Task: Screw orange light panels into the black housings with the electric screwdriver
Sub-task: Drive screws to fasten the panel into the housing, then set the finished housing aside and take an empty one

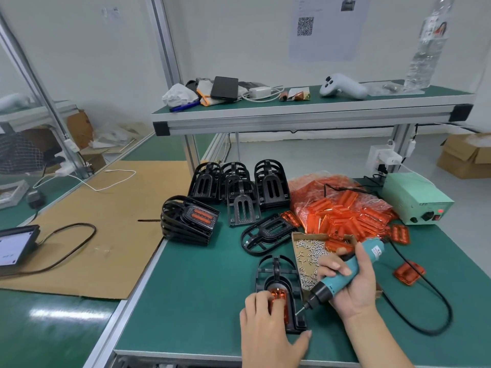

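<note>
Head view: your left hand [265, 317] presses straight fingers on the orange panel [279, 301] in the black housing [276, 277] at 6 o'clock on the desk [202, 288], hiding most of the panel. Your right hand [353, 282], at the housing's 3 o'clock, has its grip wrapped round the electric screwdriver [342, 274]; its bit tip sits at the housing's right edge, too small to tell contact. The screw box [310, 251] is partly covered behind it.
</note>
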`<action>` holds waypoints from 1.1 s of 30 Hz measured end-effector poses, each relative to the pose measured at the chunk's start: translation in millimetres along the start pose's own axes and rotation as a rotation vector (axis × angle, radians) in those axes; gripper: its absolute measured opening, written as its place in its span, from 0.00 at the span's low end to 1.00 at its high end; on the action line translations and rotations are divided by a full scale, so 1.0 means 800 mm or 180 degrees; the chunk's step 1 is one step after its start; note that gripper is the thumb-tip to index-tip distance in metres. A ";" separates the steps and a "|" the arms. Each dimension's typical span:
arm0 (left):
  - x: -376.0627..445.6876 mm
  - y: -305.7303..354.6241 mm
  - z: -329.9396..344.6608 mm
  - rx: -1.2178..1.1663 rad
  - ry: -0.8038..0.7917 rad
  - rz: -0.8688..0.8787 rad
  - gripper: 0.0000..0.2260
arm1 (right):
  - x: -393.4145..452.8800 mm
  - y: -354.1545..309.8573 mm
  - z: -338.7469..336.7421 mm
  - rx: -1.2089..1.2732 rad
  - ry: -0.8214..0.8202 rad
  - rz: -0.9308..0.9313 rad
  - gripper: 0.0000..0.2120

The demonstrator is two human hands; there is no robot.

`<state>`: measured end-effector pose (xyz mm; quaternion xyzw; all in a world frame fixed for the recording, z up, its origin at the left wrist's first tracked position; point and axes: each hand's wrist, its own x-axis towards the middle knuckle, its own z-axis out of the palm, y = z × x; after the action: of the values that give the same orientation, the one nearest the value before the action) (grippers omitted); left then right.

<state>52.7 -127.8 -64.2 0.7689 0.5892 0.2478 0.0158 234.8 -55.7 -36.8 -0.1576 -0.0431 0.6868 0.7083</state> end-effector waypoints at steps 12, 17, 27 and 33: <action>-0.007 -0.005 -0.033 -0.1354 0.0495 -0.0643 0.15 | -0.004 -0.001 0.003 0.0027 0.0108 -0.0039 0.17; -0.005 -0.022 -0.051 -0.2092 0.0683 -0.1444 0.05 | -0.003 0.000 0.001 0.0169 0.0076 -0.0053 0.18; 0.007 -0.092 -0.076 -0.2998 0.0198 -0.2961 0.22 | 0.000 0.001 -0.002 0.0135 0.0115 -0.0057 0.18; 0.013 -0.119 -0.082 -0.2262 -0.0792 -0.2713 0.20 | 0.002 0.001 -0.002 0.0101 0.0154 -0.0043 0.18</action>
<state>-57.1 -106.6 -33.2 0.4340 0.7216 0.3101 0.4415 234.1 -54.6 -38.6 -0.1626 -0.0161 0.6786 0.7161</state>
